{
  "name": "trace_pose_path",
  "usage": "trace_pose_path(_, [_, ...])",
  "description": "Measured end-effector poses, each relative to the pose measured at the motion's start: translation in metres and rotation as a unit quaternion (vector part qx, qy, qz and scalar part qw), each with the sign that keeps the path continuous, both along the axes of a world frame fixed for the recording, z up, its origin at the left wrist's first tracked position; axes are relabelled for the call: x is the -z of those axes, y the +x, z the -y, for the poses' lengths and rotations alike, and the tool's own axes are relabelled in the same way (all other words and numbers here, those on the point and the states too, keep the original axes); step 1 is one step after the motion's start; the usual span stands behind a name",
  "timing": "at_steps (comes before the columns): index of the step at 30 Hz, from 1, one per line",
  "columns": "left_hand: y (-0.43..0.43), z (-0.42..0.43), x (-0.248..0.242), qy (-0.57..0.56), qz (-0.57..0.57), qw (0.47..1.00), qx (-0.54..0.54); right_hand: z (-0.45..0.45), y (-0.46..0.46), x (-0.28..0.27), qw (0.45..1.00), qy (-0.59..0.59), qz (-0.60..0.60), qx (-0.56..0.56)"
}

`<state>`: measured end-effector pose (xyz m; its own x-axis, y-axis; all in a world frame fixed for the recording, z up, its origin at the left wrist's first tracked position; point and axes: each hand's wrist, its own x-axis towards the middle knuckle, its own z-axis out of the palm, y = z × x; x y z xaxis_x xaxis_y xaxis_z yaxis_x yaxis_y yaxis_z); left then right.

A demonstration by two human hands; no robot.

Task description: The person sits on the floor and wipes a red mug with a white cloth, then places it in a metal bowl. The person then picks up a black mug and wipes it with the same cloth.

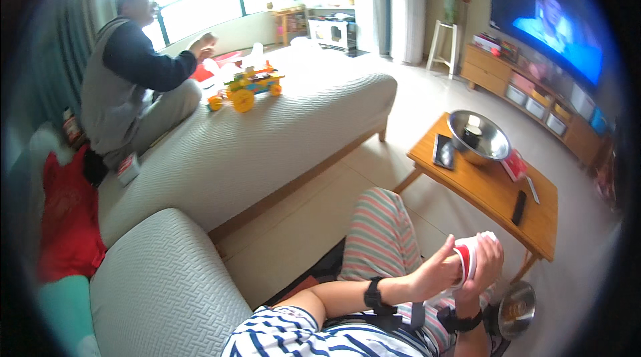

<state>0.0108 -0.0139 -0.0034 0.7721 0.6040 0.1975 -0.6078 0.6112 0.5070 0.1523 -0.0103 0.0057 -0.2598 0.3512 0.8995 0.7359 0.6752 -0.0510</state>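
My left hand (438,269) and my right hand (486,264) meet over my lap, both wrapped around a white and red object (467,253) that looks like a slipper or small shoe; its exact kind is hard to tell. The left thumb points up beside it, and the right fingers lie over its far side. A dark strap circles each wrist. Striped trousers (380,232) cover my legs beneath.
A wooden coffee table (543,221) holds a steel bowl (493,139), a phone-like tablet (443,151), a red packet (514,165) and a black remote (519,207). Another metal bowl (518,309) is low at right. A person (120,76) sits on the sofa (300,121) by a toy vehicle (250,87).
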Motion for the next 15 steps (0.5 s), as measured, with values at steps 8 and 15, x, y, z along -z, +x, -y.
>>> trace_pose_path(8, [0.0, -0.001, 0.005, 0.029, 0.037, 0.999, 0.011, 0.001, 0.007, -0.009, 1.0, -0.004, 0.028, 0.013])
trace_pose_path(15, [-0.002, 0.003, 0.0, 0.011, 0.003, 1.0, 0.006, 0.008, -0.009, -0.004, 0.998, 0.037, 0.036, -0.038])
